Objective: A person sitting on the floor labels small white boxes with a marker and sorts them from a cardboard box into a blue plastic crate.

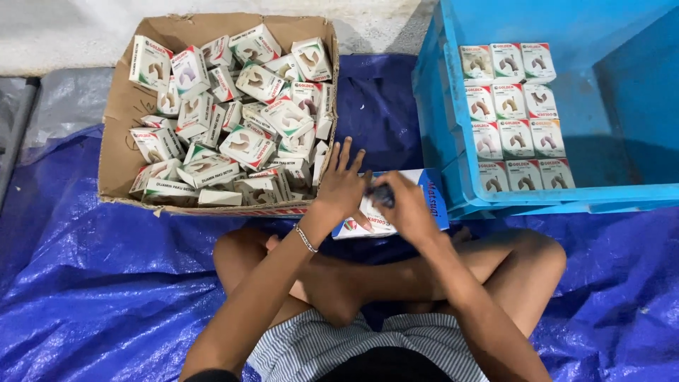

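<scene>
Flat box pressed under both hands' grip

Left hand rests flat on a blue-white box; right hand pinches a small dark object above it.

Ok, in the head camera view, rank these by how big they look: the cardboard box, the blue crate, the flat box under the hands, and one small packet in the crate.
1. blue crate, though cut off by the frame
2. cardboard box
3. flat box, partly covered by the hands
4. small packet
</scene>
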